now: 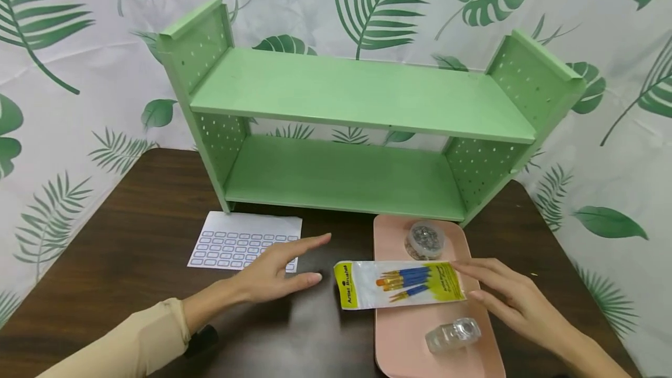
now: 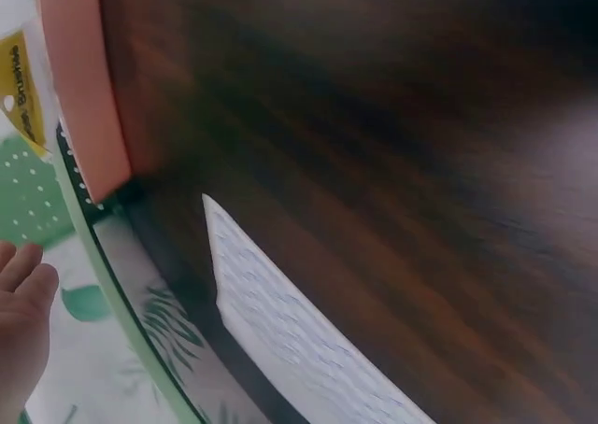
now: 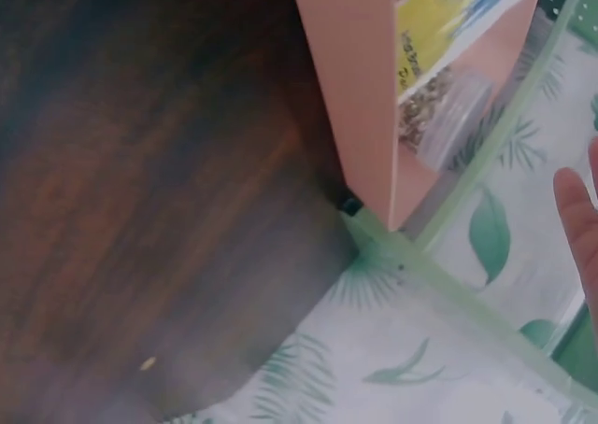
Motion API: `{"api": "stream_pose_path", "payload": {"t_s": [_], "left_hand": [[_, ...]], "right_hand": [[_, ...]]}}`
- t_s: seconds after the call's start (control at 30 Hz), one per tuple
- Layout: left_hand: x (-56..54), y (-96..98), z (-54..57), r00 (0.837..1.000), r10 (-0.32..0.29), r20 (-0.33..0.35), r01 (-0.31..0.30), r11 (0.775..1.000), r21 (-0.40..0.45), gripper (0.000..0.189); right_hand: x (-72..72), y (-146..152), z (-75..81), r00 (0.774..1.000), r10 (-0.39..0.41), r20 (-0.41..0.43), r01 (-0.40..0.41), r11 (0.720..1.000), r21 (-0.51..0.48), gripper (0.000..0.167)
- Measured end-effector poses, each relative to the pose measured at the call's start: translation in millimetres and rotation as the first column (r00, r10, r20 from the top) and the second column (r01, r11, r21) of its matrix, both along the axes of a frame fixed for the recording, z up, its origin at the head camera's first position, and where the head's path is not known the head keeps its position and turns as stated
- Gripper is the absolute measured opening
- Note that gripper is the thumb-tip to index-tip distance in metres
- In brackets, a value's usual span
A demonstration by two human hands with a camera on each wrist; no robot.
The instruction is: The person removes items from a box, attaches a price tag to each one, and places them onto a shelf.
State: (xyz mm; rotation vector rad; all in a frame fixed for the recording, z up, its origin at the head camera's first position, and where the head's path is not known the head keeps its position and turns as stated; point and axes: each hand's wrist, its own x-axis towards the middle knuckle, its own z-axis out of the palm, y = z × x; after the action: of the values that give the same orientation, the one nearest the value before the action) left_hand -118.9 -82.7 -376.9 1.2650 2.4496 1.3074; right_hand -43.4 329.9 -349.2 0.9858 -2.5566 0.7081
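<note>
A clear packet of artist brushes [image 1: 404,283] with yellow ends and blue-handled brushes lies across a pink tray [image 1: 385,343], its left end jutting past the tray's rim. At the packet's right end is my right hand [image 1: 517,293], with fingers extended and fingertips right at the edge. My left hand [image 1: 273,270] hovers left of the packet, thumb and fingers spread and nothing in them. Also in the tray are a round clear tub of small metal pieces [image 1: 425,240] and a clear glass-like block [image 1: 453,335]. The right wrist view shows the packet [image 3: 448,27] above the tub [image 3: 453,116].
Behind the tray stands a green two-tier metal shelf [image 1: 341,174] with perforated sides. A white sheet of printed labels [image 1: 241,244] lies on the dark wooden table [image 1: 121,238] near my left hand. Leaf-patterned cloth [image 1: 294,4] covers the wall behind.
</note>
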Motion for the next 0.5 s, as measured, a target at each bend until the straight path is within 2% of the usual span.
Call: {"api": "stream_pose_path", "payload": {"t_s": [0.1, 0.2, 0.33, 0.43, 0.5], "left_hand": [[-0.7, 11.9, 1.9, 0.999, -0.025, 0.032, 0.025, 0.999, 0.029, 0.058], [4.2, 21.5, 4.0, 0.997, -0.059, 0.057, 0.056, 0.997, 0.053, 0.058], [17.8, 36.1, 7.6, 0.992, -0.087, 0.094, 0.079, 0.994, 0.078, 0.058], [30.1, 50.4, 9.5, 0.988, -0.114, 0.106, 0.104, 0.990, 0.098, 0.059], [38.7, 61.0, 9.5, 0.981, -0.139, 0.138, 0.124, 0.986, 0.116, 0.058]], "right_hand": [[0.8, 3.3, -4.6, 0.997, -0.071, -0.024, 0.071, 0.997, -0.025, 0.046], [-0.8, 6.8, -11.4, 0.979, -0.204, -0.016, 0.203, 0.979, -0.034, 0.047], [-7.1, 12.2, -25.7, 0.938, -0.345, -0.017, 0.344, 0.938, -0.037, 0.044], [-14.1, 16.9, -37.9, 0.915, -0.404, 0.001, 0.404, 0.914, -0.027, 0.043], [-18.7, 19.5, -44.8, 0.901, -0.433, 0.013, 0.433, 0.901, -0.005, 0.045]]}}
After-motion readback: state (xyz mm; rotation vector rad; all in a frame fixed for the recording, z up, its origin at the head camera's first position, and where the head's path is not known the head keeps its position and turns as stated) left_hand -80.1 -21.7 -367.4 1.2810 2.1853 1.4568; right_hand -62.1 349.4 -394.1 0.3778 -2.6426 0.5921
